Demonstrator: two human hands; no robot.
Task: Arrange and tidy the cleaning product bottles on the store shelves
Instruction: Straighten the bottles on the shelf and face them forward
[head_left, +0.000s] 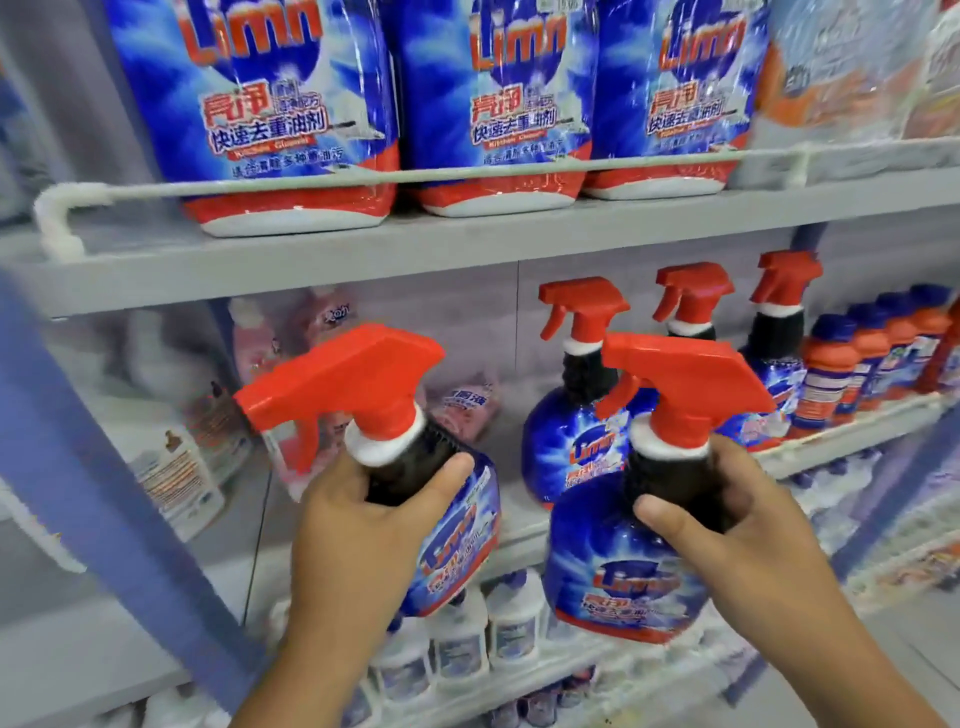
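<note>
left hand (363, 525): bare, no sleeve | right hand (727, 525): bare, no sleeve

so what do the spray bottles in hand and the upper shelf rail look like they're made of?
Left spray bottle and right spray bottle: probably plastic; glossy printed blue wrap catches glare, while the red trigger heads look matte and moulded. Shelf rail: a thin white bar, maybe coated metal or plastic; I can't tell which. Left hand and right hand each take their grip on a dark ribbed neck.

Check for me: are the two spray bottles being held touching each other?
Apart. The head view shows the left hand's bottle tilted left and the right hand's bottle upright, with shelf background visible in the gap between them.
</note>
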